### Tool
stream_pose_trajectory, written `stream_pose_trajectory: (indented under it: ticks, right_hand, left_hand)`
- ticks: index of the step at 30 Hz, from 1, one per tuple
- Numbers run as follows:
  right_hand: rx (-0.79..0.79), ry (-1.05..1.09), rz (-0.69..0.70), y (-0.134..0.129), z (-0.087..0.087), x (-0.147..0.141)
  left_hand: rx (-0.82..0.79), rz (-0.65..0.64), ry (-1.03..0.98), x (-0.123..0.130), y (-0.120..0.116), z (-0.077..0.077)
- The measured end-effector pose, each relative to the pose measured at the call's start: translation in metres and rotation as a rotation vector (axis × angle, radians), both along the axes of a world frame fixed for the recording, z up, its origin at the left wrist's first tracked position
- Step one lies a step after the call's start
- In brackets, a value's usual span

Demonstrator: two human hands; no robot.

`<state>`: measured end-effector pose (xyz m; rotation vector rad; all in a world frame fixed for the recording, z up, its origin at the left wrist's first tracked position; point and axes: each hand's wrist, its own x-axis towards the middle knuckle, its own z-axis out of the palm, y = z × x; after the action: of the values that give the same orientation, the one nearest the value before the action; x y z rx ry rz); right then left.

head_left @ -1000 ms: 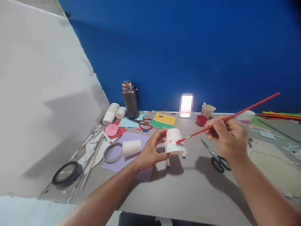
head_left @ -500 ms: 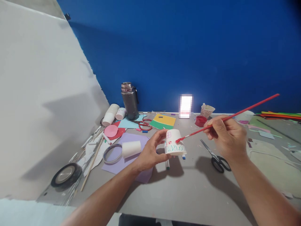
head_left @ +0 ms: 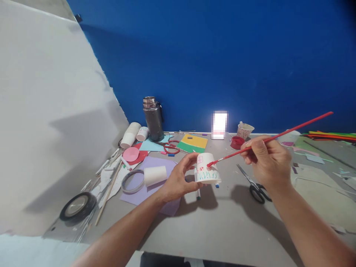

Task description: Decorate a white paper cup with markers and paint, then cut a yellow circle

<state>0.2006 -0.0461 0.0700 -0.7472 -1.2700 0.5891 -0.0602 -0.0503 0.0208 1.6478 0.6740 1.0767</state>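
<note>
A white paper cup (head_left: 205,159) is held upside down above the table by my left hand (head_left: 182,176), thumb near its rim and fingers behind it. Green zigzag strokes, red dots and a pink window drawing mark its side. My right hand (head_left: 268,161) grips a long red paintbrush (head_left: 299,129) like a pen. The brush's red, paint-loaded tip touches the cup's side. Beyond the right hand sits a small open pot of red paint (head_left: 237,142). Markers (head_left: 198,193) lie on the table under the cup, partly hidden by it.
Black-handled scissors (head_left: 256,191) lie near my right wrist. To the left are a white cup (head_left: 155,176) on purple paper (head_left: 167,205), tape rolls (head_left: 78,207), and a dark flask (head_left: 153,120). Red-handled scissors (head_left: 171,147), a paper cup (head_left: 245,131) and a bright blurred rectangle (head_left: 219,125) stand farther back.
The brush tip has shifted slightly up and left on the cup, leaving a red mark just below it. The cup has turned a little; both hands keep their grips.
</note>
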Motion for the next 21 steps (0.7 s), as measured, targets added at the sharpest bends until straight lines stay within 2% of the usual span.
stream_pose_trajectory:
  ticks: [21]
  right_hand:
    - [0.004,0.016,-0.012,0.0006,0.0012,0.0041]
  left_hand:
    - [-0.023,0.001,-0.044,0.0001,0.0008,-0.0030]
